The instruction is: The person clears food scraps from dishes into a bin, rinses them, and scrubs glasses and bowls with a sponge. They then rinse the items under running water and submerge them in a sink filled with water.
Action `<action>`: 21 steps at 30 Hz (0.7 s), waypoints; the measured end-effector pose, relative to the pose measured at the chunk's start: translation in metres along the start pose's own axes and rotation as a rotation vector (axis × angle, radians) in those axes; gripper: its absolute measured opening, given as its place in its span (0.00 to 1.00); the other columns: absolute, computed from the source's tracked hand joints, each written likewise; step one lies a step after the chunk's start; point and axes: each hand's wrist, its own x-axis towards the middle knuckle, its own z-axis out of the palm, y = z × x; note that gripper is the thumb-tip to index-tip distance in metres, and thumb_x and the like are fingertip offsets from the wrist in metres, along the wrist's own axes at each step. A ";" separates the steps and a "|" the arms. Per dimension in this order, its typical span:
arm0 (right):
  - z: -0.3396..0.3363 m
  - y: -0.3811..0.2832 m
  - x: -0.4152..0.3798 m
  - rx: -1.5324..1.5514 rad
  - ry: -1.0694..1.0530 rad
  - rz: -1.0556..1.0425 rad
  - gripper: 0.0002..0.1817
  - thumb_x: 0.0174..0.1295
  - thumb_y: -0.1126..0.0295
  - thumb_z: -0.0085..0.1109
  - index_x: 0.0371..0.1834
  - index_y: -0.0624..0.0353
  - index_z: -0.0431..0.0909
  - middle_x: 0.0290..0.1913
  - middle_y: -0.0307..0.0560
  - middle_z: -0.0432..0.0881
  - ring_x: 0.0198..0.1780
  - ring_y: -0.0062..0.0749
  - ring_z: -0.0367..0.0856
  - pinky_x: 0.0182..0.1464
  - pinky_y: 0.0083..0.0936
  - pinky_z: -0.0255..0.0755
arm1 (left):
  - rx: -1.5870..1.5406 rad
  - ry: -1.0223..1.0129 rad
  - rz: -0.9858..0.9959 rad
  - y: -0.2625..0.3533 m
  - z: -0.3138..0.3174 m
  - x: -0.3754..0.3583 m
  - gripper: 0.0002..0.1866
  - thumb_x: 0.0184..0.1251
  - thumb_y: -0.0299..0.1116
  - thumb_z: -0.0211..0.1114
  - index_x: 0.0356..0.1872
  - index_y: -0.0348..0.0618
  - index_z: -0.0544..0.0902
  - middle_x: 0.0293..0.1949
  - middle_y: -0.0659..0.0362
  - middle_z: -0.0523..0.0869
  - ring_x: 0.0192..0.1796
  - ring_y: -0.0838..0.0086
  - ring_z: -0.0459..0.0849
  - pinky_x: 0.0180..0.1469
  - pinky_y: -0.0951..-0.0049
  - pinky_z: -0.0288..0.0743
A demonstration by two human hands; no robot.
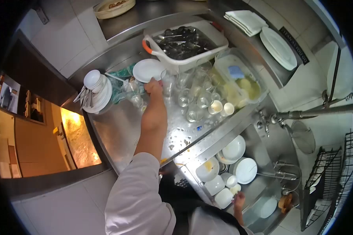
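My left hand [153,85] reaches out over the steel counter with its fingers curled, between a white plate [149,70] and a clear drinking glass [168,83]. What those fingers hold, if anything, is hidden. Several more clear glasses [184,97] stand to its right, with two pale cups [215,107] at their near side. Low in the sink, my right hand [239,200] has its fingers drawn together beside a small pale dish [235,189] and a square white bowl [224,198]. Whether it grips something is too small to tell.
A white tub of cutlery [176,58] stands behind the glasses, beside a clear container of yellowish liquid [259,92]. Stacked plates [100,102] sit at the counter's left. White dishes [246,170] fill part of the sink, near a tap [264,122] and wire rack [329,170].
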 end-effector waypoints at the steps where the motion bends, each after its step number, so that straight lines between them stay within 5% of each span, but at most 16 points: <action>1: -0.010 0.001 -0.010 0.010 0.033 0.042 0.13 0.64 0.73 0.55 0.52 0.59 0.76 0.30 0.41 0.78 0.25 0.25 0.78 0.19 0.24 0.73 | -0.020 0.044 0.046 0.009 0.003 -0.017 0.24 0.64 0.25 0.60 0.63 0.44 0.73 0.56 0.51 0.79 0.41 0.56 0.85 0.35 0.59 0.82; 6: -0.042 0.019 -0.045 -0.141 0.094 0.273 0.13 0.67 0.64 0.53 0.50 0.58 0.76 0.31 0.42 0.78 0.24 0.29 0.79 0.20 0.28 0.77 | 0.101 0.015 0.275 0.034 0.023 -0.002 0.19 0.60 0.25 0.60 0.54 0.42 0.80 0.50 0.47 0.84 0.45 0.53 0.87 0.31 0.59 0.88; 11: -0.055 0.029 -0.049 -0.111 0.099 0.221 0.11 0.66 0.63 0.53 0.44 0.57 0.77 0.31 0.44 0.79 0.24 0.31 0.80 0.21 0.31 0.78 | 0.437 0.026 0.392 0.092 0.035 -0.032 0.11 0.57 0.27 0.63 0.40 0.35 0.84 0.38 0.46 0.89 0.44 0.53 0.89 0.39 0.56 0.88; 14: -0.068 0.055 -0.015 -0.037 -0.003 0.248 0.09 0.64 0.65 0.54 0.41 0.57 0.78 0.32 0.44 0.80 0.24 0.31 0.80 0.21 0.30 0.77 | 0.582 0.368 0.625 0.109 0.041 -0.048 0.11 0.57 0.28 0.63 0.40 0.34 0.84 0.39 0.45 0.89 0.45 0.49 0.88 0.46 0.51 0.83; 18: -0.076 0.080 0.002 -0.043 0.042 0.190 0.08 0.63 0.67 0.55 0.41 0.57 0.80 0.34 0.42 0.81 0.24 0.30 0.80 0.20 0.28 0.75 | 0.070 0.105 0.694 0.103 0.023 -0.101 0.11 0.59 0.25 0.61 0.43 0.34 0.81 0.42 0.45 0.87 0.44 0.51 0.88 0.43 0.54 0.84; 21: -0.078 0.077 0.020 0.017 0.030 0.132 0.09 0.64 0.69 0.54 0.44 0.57 0.80 0.33 0.42 0.81 0.26 0.29 0.81 0.22 0.27 0.76 | -0.239 -0.120 0.686 0.083 -0.015 -0.236 0.19 0.61 0.21 0.56 0.55 0.35 0.75 0.49 0.48 0.84 0.43 0.57 0.88 0.33 0.59 0.89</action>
